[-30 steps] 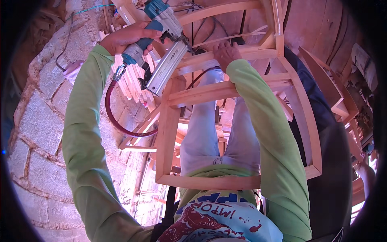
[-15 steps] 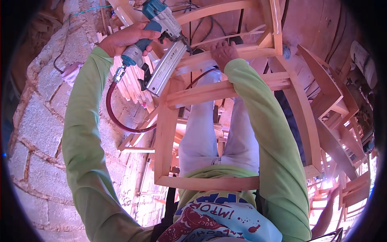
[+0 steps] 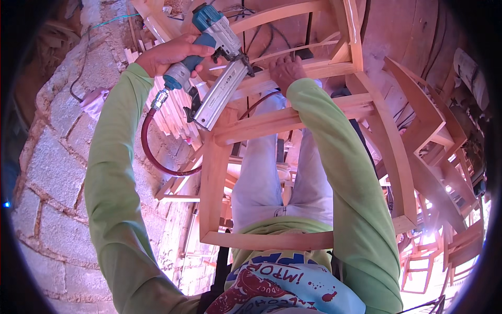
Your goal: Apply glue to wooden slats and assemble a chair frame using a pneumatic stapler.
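My left hand [image 3: 170,54] is wrapped round the grip of a teal and silver air nail gun [image 3: 224,90]. A dark red air hose [image 3: 147,142] runs from a metal fitting on the gun's handle and passes behind the wood. The gun's nose is close to a rail of a pale wooden chair frame [image 3: 261,125]; whether they touch, I cannot tell. My right hand [image 3: 286,71] lies over that same upper rail [image 3: 327,69], fingers bent over its far side. The frame stands in front of my legs, with its near bar across my waist.
A rough block wall [image 3: 57,172] rises at the left, with a stack of thin wooden strips [image 3: 166,107] beside it. Curved wooden parts [image 3: 418,110] and more frames crowd the right side. Dark cables [image 3: 272,34] lie beyond the frame on the reddish floor.
My left hand and the nail gun have shifted slightly right and down. My right hand has moved a little left along the rail. A forearm at the lower right has gone from sight.
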The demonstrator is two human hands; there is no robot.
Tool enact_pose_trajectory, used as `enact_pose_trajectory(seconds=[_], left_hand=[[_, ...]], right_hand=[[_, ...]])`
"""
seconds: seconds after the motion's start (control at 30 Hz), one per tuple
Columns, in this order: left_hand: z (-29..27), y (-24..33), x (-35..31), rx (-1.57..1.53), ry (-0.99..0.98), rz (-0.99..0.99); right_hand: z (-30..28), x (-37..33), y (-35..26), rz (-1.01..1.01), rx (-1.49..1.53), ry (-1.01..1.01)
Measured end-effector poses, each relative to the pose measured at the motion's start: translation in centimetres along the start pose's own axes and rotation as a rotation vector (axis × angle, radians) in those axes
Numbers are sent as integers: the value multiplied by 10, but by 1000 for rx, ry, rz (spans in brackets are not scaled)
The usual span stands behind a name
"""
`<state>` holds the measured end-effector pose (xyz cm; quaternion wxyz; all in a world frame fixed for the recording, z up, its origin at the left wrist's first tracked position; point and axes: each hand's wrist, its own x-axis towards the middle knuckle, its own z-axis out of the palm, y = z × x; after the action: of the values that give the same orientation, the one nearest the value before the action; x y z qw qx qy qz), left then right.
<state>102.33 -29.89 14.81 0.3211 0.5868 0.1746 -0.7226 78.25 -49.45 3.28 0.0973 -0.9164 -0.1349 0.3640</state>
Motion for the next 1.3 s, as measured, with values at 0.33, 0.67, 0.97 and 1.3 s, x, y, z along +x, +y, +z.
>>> enact_pose_trajectory(seconds=[0.33,0.67,0.97,1.3], left_hand=[[-5,12,16,40,-75,-53],[-10,16,28,105,-110,-49],[-13,19,31,122,-143,-60],[-17,17,34,124,-139,-57]], right_hand=[[0,3,-1,26,50,-17],[-3,3,-1,25,49,-60],[0,3,-1,40,91,-21],[5,1,-1,16,45,44]])
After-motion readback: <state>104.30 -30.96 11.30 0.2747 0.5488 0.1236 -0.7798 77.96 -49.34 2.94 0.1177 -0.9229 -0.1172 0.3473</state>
